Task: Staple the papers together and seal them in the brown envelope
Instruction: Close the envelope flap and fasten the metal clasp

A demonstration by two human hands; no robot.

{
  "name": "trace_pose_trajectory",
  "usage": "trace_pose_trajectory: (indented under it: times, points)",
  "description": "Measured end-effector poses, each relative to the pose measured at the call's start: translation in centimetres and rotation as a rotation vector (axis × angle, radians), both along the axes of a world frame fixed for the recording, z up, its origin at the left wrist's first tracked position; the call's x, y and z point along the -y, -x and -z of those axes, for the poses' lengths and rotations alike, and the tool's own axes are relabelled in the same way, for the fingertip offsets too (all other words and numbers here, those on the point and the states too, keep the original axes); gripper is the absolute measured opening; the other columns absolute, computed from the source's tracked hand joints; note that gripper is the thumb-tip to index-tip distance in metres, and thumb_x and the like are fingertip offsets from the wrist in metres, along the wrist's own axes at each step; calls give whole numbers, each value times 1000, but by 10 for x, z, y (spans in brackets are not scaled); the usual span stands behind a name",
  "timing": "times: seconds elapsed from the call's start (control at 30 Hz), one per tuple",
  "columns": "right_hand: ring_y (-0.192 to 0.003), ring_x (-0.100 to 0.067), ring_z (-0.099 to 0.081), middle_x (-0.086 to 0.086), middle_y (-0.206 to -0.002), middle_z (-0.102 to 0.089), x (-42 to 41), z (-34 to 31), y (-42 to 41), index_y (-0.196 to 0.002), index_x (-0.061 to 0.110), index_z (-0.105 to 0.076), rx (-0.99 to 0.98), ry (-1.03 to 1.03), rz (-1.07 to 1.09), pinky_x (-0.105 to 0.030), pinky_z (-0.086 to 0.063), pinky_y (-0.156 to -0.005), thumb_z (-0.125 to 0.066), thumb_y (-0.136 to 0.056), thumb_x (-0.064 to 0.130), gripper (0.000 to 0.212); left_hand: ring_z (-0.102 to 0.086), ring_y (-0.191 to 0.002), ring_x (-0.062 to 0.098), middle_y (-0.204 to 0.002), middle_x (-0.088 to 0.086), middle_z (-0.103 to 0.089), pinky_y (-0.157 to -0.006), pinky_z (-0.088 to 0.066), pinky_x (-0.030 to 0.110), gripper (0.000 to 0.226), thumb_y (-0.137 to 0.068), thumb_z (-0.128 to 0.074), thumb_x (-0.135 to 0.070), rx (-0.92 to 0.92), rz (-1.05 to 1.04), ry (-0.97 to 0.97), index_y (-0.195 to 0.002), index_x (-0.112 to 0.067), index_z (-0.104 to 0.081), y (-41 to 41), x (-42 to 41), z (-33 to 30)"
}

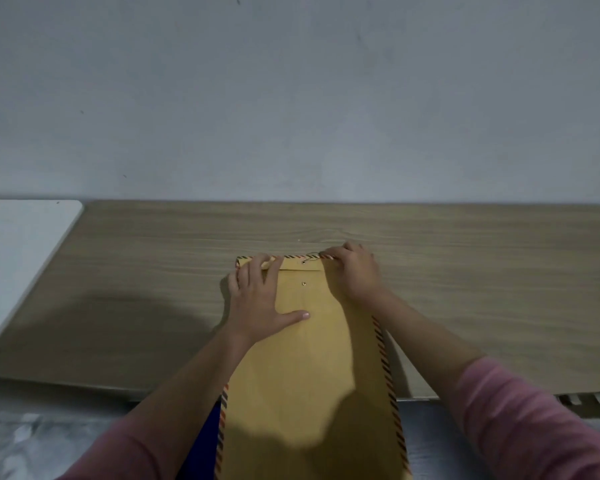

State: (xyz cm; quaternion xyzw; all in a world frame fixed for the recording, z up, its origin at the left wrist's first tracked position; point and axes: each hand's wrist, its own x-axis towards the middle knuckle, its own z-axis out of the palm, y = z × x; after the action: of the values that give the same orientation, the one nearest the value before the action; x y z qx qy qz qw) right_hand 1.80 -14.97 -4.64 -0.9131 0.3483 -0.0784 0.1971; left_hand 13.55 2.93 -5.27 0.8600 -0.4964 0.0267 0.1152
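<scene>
the brown envelope (309, 368) lies lengthwise on the wooden table (465, 271), its near end hanging over the table's front edge toward the person. its flap is folded down at the far end. the left hand (260, 299) rests flat and spread on it, fingers on the flap. the right hand (354, 271) pinches the far right corner by the striped border. no writing or label shows on the envelope.

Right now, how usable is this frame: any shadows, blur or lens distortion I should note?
Head view: dim, flat light; a broad soft shadow darkens the wooden table left of the left hand, another crosses the brown envelope near the bottom. Slight softness overall; the right hand is readable. Wide-angle bending shows at the table's edges.
</scene>
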Motion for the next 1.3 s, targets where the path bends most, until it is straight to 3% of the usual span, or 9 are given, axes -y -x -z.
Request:
trace_pose_trajectory:
  times: [0.17, 0.27, 0.5, 0.67, 0.87, 0.93, 1.1, 1.2, 1.3]
  points:
    - [-110, -29, -46, -6, -109, -51, 7, -3, -27, -126, 41, -52, -102, 50, -108, -43, -35, -92, -50, -89, 29, 39, -21, -143, 17, -153, -6, -27, -110, -3, 63, 104, -65, -42, -86, -37, 92, -84, -148, -26, -20, -24, 4, 6]
    - [-111, -30, -47, -7, -110, -53, 8, -6, -40, -123, 41, -56, -153, 101, -170, -40, -33, -92, -51, -90, 37, 34, -32, -136, 18, -146, -5, -36, -111, -6, 61, 101, -63, -40, -86, -84, 100, -55, -144, -28, -30, -30, 3, 9]
    - [-112, -27, -49, -6, -108, -53, 14, -12, -60, -99, 24, -68, -156, 106, -263, -37, -32, -86, -61, -83, 29, 18, -26, -137, 18, -149, -6, -30, -113, -8, 52, 100, -60, -37, -89, -121, 87, -47, -144, -35, -30, -32, 0, 19]
    - [-117, -32, -44, -15, -121, -48, 8, -10, -66, -113, 7, -56, -312, 323, -385, -43, -33, -91, -50, -91, 20, 27, -29, -136, 20, -148, -5, -32, -112, -12, 53, 99, -61, -37, -89, -115, 92, -35, -143, -33, -33, -33, -1, 19]
    - [-77, -34, -56, -19, -88, -57, 0, -6, -56, -86, 3, -55, -366, 435, -414, -39, -46, -68, -69, -54, 19, 38, -27, -136, 18, -149, -7, -29, -114, -10, 51, 99, -60, -39, -89, -128, 71, -44, -143, -35, -31, -33, 0, 18]
    - [-80, -35, -56, -20, -90, -56, -4, -7, -53, -89, 3, -51, -289, 405, -460, -39, -46, -68, -65, -57, 16, 37, -27, -136, 18, -149, -8, -29, -113, -10, 50, 98, -60, -40, -89, -127, 68, -40, -143, -36, -32, -33, -1, 18]
    - [-112, -33, -46, -21, -119, -51, -9, -21, -52, -112, 1, -45, -159, 212, -477, -36, -31, -86, -48, -85, 7, 28, -30, -135, 18, -147, -7, -32, -114, -15, 51, 99, -59, -40, -89, -128, 65, -27, -142, -36, -34, -32, 0, 19]
    - [-98, -32, -51, -20, -106, -54, -1, -18, -48, -99, 6, -45, -127, 58, -434, -30, -31, -72, -52, -79, 3, 22, -29, -135, 18, -147, -7, -32, -114, -15, 50, 99, -59, -39, -89, -130, 65, -33, -142, -36, -34, -32, 0, 20]
    - [-86, -30, -52, -14, -92, -57, 4, -12, -41, -96, 7, -50, -8, -60, -388, -34, -42, -72, -58, -76, 4, 21, -27, -135, 18, -147, -8, -30, -114, -12, 50, 99, -59, -40, -89, -146, 65, -42, -142, -36, -32, -32, 0, 19]
